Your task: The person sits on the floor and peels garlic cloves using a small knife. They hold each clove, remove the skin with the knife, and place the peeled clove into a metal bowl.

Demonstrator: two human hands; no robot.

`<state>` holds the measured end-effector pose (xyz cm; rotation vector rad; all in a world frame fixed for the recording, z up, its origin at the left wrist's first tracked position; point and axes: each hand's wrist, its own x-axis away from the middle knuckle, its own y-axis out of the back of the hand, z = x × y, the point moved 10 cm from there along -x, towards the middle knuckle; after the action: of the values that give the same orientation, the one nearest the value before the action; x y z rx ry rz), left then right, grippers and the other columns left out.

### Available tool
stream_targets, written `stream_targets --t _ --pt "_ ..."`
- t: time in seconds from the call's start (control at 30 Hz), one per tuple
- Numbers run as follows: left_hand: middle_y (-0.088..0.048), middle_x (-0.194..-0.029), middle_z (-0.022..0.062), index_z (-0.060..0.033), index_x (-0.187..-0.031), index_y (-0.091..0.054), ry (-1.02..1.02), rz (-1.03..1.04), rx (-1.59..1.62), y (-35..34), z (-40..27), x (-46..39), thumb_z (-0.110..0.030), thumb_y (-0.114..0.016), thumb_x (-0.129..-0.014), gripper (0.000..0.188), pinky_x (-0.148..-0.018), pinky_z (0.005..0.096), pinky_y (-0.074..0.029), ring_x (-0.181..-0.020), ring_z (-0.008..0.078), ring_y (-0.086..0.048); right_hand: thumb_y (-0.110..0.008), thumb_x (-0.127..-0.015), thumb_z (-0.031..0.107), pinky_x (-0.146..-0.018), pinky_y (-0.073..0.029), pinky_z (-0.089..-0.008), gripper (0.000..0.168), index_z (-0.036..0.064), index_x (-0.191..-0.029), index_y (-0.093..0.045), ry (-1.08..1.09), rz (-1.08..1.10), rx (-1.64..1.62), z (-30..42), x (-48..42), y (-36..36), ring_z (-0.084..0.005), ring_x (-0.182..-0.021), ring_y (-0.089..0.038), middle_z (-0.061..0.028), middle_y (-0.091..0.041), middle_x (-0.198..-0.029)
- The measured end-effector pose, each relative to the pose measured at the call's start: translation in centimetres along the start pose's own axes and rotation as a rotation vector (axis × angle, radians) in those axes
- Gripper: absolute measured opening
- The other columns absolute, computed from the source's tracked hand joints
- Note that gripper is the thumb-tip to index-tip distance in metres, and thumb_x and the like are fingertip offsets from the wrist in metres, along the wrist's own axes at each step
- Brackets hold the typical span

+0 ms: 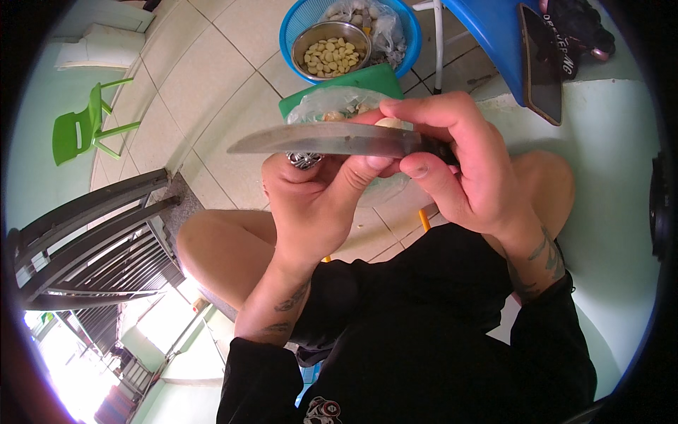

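Observation:
A kitchen knife (323, 139) lies level across both hands, its broad blade reaching left over my left hand. My right hand (471, 164) is closed around the dark handle, with the index finger curled over the top. Behind the blade near the handle shows a pale garlic clove (389, 123), partly hidden. My left hand (318, 204), with a silver ring, has its thumb at the blade's lower edge and its fingers behind the blade, at the clove. Under the hands, a clear plastic bag (310, 103) with garlic pieces rests partly over a green cutting board (365, 79).
Beyond the board sits a blue plastic basket (286, 40) with a steel bowl (299, 40) of peeled cloves and a bag of garlic bulbs (384, 26). A phone (540, 69) leans by a blue chair (487, 37). Leftward are a green chair (79, 130) and metal railing (100, 222).

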<state>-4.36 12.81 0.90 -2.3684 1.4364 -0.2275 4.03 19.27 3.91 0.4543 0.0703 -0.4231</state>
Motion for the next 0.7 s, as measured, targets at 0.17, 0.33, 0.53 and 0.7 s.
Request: stream_targets --t 0.17,0.33,0.53,0.7 --pt "-0.061 -0.096 0.0124 0.0057 -0.1 -0.058 -0.118 -0.051 0.001 0.4 -0.9 0.1 0.004 -0.059 -0.079 0.021 -0.078 0.0291 -0.05 -0.087 0.0164 -0.059 -0.053 -0.086 0.014 -0.078 -0.046 -0.0276 0.034 -0.004 -0.112 -0.04 -0.134 0.032 -0.01 -0.3 -0.1 0.0 -0.0173 -0.093 -0.055 -0.0144 -0.053 -0.103" --pt "-0.061 -0.096 0.012 0.0059 -0.099 -0.058 -0.153 -0.019 -0.071 0.2 -0.9 0.2 0.005 -0.059 -0.078 0.021 -0.079 0.0284 -0.049 -0.088 0.0158 -0.058 -0.053 -0.085 0.011 -0.079 -0.046 -0.0283 0.031 -0.003 -0.11 -0.042 0.004 -0.032 -0.044 0.2 0.0 0.2 -0.0188 -0.096 -0.055 -0.0143 -0.053 -0.103" --pt "-0.062 -0.095 0.0107 0.0046 -0.098 -0.059 -0.123 -0.075 -0.067 0.4 -0.5 0.5 0.004 -0.059 -0.078 0.02 -0.078 0.0283 -0.049 -0.085 0.0152 -0.059 -0.055 -0.083 0.007 -0.079 -0.046 -0.0288 0.027 -0.004 -0.106 -0.045 0.088 -0.074 -0.011 1.0 0.0 0.5 -0.0211 -0.094 -0.057 -0.017 -0.055 -0.106" --pt "-0.062 -0.093 0.01 0.0032 -0.097 -0.06 -0.237 -0.127 -0.168 0.4 -1.0 0.6 0.003 -0.06 -0.079 0.019 -0.076 0.0266 -0.048 -0.083 0.0144 -0.059 -0.06 -0.077 0.008 -0.062 -0.049 -0.0287 0.02 0.003 -0.094 -0.051 0.217 -0.23 0.112 1.9 -0.3 1.2 -0.0258 -0.074 -0.063 -0.0123 -0.063 -0.092"
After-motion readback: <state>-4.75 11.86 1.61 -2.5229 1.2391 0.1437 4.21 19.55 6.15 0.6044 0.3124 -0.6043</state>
